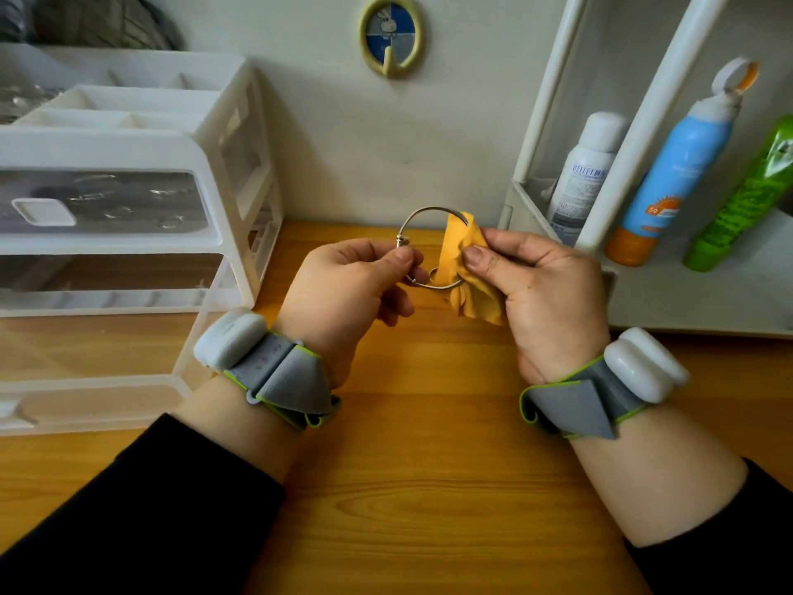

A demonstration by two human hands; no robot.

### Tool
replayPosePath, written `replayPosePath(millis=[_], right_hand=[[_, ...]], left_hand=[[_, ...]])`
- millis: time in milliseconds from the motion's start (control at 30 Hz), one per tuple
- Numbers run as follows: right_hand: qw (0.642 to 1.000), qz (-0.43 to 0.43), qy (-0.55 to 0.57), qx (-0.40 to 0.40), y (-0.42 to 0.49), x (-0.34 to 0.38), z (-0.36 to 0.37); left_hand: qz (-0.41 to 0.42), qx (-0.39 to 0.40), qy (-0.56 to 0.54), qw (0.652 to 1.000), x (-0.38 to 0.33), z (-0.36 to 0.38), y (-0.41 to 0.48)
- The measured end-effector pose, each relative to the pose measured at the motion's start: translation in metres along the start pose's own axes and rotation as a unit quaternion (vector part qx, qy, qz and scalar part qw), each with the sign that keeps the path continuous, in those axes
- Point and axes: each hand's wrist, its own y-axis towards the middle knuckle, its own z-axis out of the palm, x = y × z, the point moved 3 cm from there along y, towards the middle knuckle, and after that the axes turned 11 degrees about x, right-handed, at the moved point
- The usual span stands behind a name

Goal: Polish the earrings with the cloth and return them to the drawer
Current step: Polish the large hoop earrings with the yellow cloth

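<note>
L hand pinches hoop earring, R hand pinches cloth round it.

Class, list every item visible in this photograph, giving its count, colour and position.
hoop earring: one, silver, between both hands, above the table
cloth: one, yellow, wrapped over the hoop's right side
drawer unit: one, white and clear, left, a clear drawer pulled out
table: one, wooden brown, beneath everything
wall hook: one, yellow-rimmed, back wall
shelf rack: one, white, right
bottles: three, white, blue-orange, green, on the rack
wrist bands: two, grey-white, one per wrist
left hand: one, pinches the hoop
right hand: one, pinches the cloth
</note>
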Motion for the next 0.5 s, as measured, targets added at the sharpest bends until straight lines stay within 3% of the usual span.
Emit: replayPosePath(millis=[100, 333, 500], right_hand=[[1.0, -0.014, -0.015, 0.017, 0.002, 0.004, -0.002], [0.99, -0.039, -0.12, 0.059, 0.002, 0.005, -0.002], [0.992, -0.036, -0.108, 0.063, 0.001, 0.005, 0.0]], left_hand=[[0.014, -0.047, 0.106, 0.993, -0.002, -0.007, -0.001], [0.091, -0.051, 0.168, 0.98, -0.012, -0.007, -0.003], [0.095, -0.033, 0.168, 0.981, -0.01, -0.004, -0.002]])
